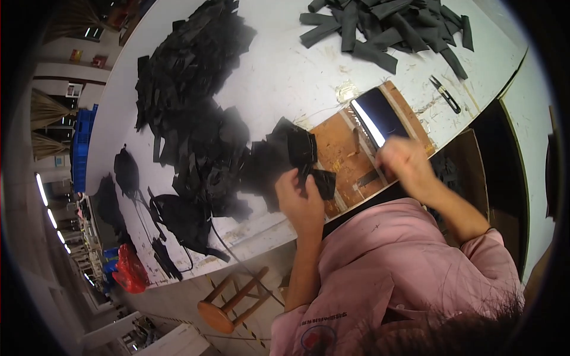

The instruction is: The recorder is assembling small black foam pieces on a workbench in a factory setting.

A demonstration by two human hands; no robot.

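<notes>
My left hand (pixel 298 199) pinches a small black fabric piece (pixel 323 183) between thumb and fingers, at the near edge of a worn wooden board (pixel 333 142). My right hand (pixel 406 164), curled and slightly blurred, is over the right part of the board, beside the lower end of a phone (pixel 378 117). Whatever its fingers may hold is hidden. More black fabric pieces (pixel 294 142) lie just beyond my left hand, overlapping the board's left side. A short dark strip (pixel 368 177) rests on the board between my hands.
A large heap of black fabric pieces (pixel 190 71) spreads over the table's left. Dark strips (pixel 386 26) are piled at the far side. Thread snips (pixel 445 95) lie right of the board. Black strapped items (pixel 181 216) and a red plastic bag (pixel 129 270) sit leftward; a wooden stool (pixel 217 316) stands below.
</notes>
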